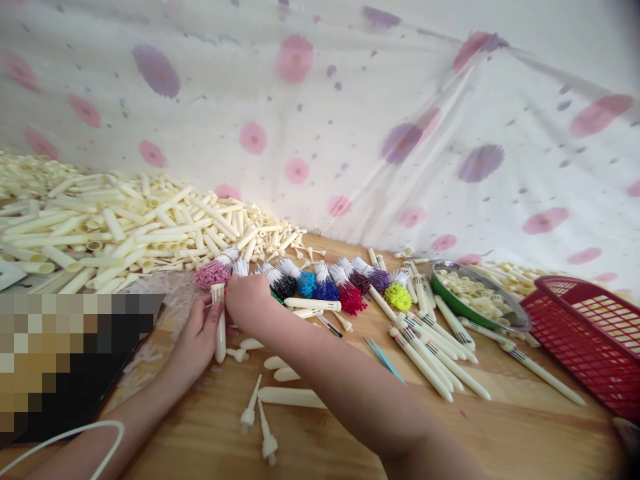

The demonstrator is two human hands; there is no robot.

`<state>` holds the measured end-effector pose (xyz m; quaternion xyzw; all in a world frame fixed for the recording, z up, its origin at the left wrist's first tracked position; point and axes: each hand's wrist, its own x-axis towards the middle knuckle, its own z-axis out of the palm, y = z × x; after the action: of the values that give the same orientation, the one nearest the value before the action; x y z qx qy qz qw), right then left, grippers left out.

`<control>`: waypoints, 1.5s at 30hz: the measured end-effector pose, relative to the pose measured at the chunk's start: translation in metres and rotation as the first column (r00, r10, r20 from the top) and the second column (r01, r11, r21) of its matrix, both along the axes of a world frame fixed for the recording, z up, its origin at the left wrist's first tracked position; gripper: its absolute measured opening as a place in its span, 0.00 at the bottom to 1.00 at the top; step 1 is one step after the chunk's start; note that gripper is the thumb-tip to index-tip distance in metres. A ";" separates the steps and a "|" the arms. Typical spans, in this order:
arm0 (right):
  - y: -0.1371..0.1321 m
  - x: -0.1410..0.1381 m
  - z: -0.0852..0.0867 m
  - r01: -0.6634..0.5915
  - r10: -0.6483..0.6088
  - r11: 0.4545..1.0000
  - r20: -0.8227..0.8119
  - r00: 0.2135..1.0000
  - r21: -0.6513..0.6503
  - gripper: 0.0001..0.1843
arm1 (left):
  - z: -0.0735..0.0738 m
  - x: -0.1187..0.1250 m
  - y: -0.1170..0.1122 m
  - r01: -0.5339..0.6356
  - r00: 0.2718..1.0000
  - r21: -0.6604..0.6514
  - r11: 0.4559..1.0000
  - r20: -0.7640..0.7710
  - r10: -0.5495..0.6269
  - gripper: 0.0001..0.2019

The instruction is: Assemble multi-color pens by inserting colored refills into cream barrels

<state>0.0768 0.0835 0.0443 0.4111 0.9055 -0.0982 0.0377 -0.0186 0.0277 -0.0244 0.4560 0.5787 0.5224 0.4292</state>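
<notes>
My left hand [203, 327] is closed around a cream plastic pen barrel [220, 333], held upright with its slotted end at the top. Close beside that end, my right hand [247, 300] is curled, its fingertips turned away and hidden; what they pinch cannot be made out. Around it lie white-stemmed bundles of pen refills with coloured ends: pink [213, 272], black [283, 283], blue [325, 283], red [351, 297], purple [379, 277] and yellow-green [399, 295]. A cream barrel [313, 304] rests just right of my right hand.
A large heap of cream barrels [125, 227] fills the back left. Filled multicolour pens [425, 360] lie at right, near blue tweezers [385, 360], a green-sided bowl of small cream parts [440, 293] and a red basket [585, 340]. A pixelated dark-edged device [120, 347] sits at left.
</notes>
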 end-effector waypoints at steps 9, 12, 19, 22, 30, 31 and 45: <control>-0.020 0.062 0.024 -0.077 0.000 0.920 -0.198 0.980 -0.383 0.11 | 0.002 0.000 -0.002 0.038 0.999 -0.023 0.999 0.018 -0.038 0.19; -0.031 0.108 0.020 -0.235 -0.276 0.652 -0.514 0.812 -0.721 0.08 | 0.005 0.000 -0.011 0.132 0.987 0.062 0.989 -0.096 -0.126 0.19; -0.053 0.188 -0.010 -0.606 -0.674 0.368 -0.651 0.349 -0.705 0.07 | 0.009 0.001 -0.034 0.347 0.818 0.280 0.895 -0.558 -0.142 0.11; -0.061 0.198 -0.020 -0.689 -0.697 0.276 -0.633 0.336 -0.670 0.07 | 0.010 0.002 -0.036 0.443 0.742 0.386 0.809 -0.664 -0.089 0.09; -0.065 0.183 -0.026 -0.676 -0.711 0.165 -0.561 0.423 -0.718 0.05 | 0.011 0.006 -0.038 0.536 0.681 0.430 0.726 -0.728 -0.072 0.08; -0.065 0.181 -0.026 -0.667 -0.713 0.157 -0.551 0.433 -0.728 0.06 | 0.011 0.007 -0.038 0.546 0.677 0.428 0.721 -0.731 -0.079 0.08; -0.064 0.179 -0.030 -0.642 -0.726 0.158 -0.528 0.440 -0.751 0.05 | 0.005 0.010 -0.040 0.539 0.716 0.416 0.732 -0.684 -0.139 0.08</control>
<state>0.2557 0.0198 0.0140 0.1840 0.4365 -0.8589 -0.1948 -0.0085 -0.0125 -0.0189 0.8122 0.3929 0.4050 0.1478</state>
